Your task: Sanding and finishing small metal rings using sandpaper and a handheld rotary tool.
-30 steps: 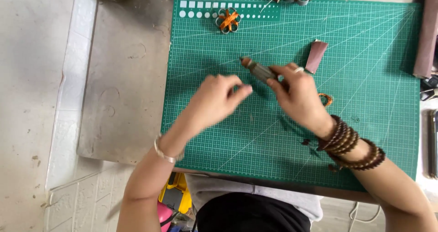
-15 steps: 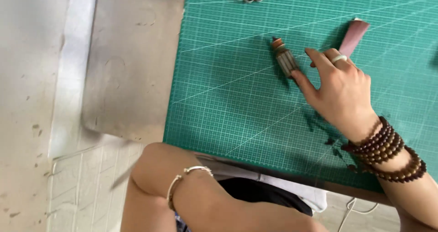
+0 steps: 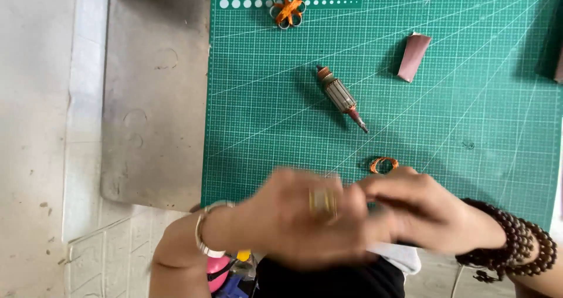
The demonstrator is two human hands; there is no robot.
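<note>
Your left hand (image 3: pixel 299 216) and right hand (image 3: pixel 422 210) meet, blurred, at the green cutting mat's (image 3: pixel 264 128) near edge; whether they pinch anything, I cannot tell. The motor armature (image 3: pixel 340 95) lies mid-mat, well apart, with open mat all round it.

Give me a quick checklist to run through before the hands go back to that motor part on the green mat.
1. Motor part lies free on the green mat, nothing touching it: ok.
2. Hands off the part: ok; left hand and right hand meet at the mat's near edge.
3. What the fingers hold: cannot tell, both hands are blurred.
4. Small copper wire ring just beyond the right hand, close enough to get knocked: not ok.
5. Folded pinkish sheet lies apart from the part: ok.
6. Orange wire bundle at the far edge, out of the way: ok.
</note>
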